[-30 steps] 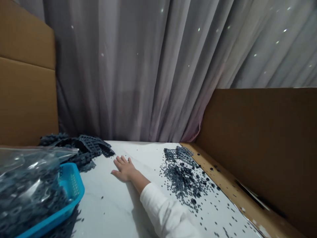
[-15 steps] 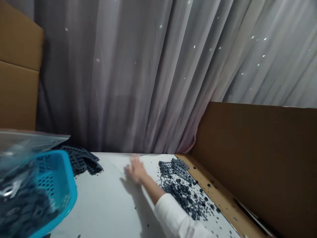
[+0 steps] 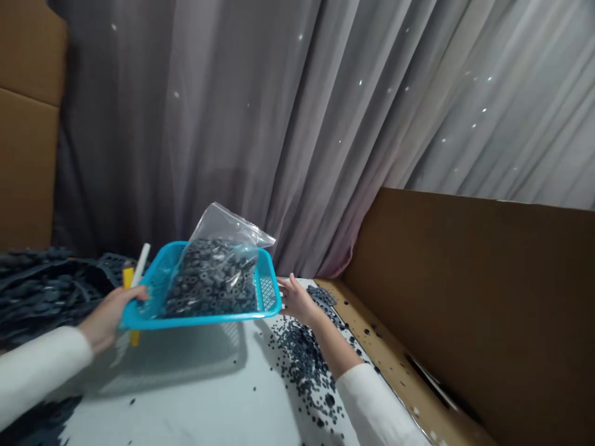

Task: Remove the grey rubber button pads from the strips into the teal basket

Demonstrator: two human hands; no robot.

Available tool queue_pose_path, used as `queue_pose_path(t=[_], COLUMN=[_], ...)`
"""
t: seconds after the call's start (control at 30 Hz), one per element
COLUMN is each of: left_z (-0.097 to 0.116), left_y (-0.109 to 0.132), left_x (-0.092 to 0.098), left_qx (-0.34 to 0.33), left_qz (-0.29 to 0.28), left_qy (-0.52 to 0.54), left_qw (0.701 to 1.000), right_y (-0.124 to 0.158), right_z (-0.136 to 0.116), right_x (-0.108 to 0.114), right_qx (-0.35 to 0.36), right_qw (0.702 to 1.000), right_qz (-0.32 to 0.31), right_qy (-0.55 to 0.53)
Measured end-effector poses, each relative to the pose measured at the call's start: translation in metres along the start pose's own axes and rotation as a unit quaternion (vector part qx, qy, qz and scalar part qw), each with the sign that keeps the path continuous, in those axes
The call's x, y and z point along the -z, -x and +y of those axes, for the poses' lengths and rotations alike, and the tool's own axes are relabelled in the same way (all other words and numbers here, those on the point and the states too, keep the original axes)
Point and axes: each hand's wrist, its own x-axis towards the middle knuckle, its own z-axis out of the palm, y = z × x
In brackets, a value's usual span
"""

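At the far left a cardboard panel (image 3: 28,142) stands upright, and below it a heap of dark pieces (image 3: 51,285) covers the left part of the white surface (image 3: 199,402). More dark scraps (image 3: 44,421) lie toward its near left corner. Your left hand (image 3: 111,313) is clamped on the left end of the blue basket (image 3: 199,322), with your thumb over the rim. A white stick (image 3: 140,265) and a yellow strip (image 3: 127,277) jut up beside that hand; whether you grip them too, I cannot tell.

The basket is off the surface, its shadow falling below it. In it sits a clear bag (image 3: 209,279) of small dark rings, its top leaning up over the far rim toward the right. Behind hangs a grey curtain (image 3: 223,124), along the surface's far edge.

Your right hand (image 3: 297,303) is at the basket's right end, fingers spread; I cannot tell whether they grip it. Beneath and beside your right forearm, small dark discs (image 3: 302,353) lie scattered along the surface's right edge, and perforated sheets (image 3: 320,296) lie at its far right corner. Beyond that edge come a brown strip (image 3: 395,365) and a second cardboard panel (image 3: 488,297).
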Motion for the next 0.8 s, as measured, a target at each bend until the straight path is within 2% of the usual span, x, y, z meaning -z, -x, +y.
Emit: queue_pose_path(t=[0.1, 0.2, 0.3, 0.4, 0.5, 0.57, 0.63, 0.8], left_z=[-0.008, -0.017, -0.027, -0.033, -0.035, -0.036, -0.037, -0.039], left_y=[-0.013, -0.028, -0.042, -0.051, -0.055, -0.055, -0.055, -0.047], left_x=[-0.024, -0.037, -0.037, -0.033, -0.031, -0.030, -0.029, -0.031], left_qx=[0.029, 0.048, 0.059, 0.065, 0.079, 0.093, 0.107, 0.098], left_qz=[-0.065, -0.074, -0.079, -0.089, -0.104, -0.112, -0.117, -0.114], left_qy=[0.030, 0.043, 0.046, 0.038, 0.023, 0.015, 0.009, 0.005], left_qw=[0.997, 0.995, 0.994, 0.993, 0.991, 0.989, 0.987, 0.989], right_y=[-0.003, -0.021, -0.051, -0.079, -0.095, -0.100, -0.103, -0.104], right_z=[0.001, -0.002, -0.013, -0.022, -0.025, -0.026, -0.028, -0.037], right_x=[-0.022, -0.051, -0.082, -0.112, -0.135, -0.142, -0.141, -0.128], right_qx=[-0.005, 0.030, 0.045, 0.024, 0.009, 0.017, 0.045, 0.122], right_qw=[1.000, 0.997, 0.994, 0.994, 0.993, 0.991, 0.984, 0.942], right_qz=[0.002, 0.060, 0.074, 0.071, 0.071, 0.088, 0.131, 0.290], right_qy=[-0.031, -0.040, -0.062, -0.081, -0.095, -0.103, -0.109, -0.115])
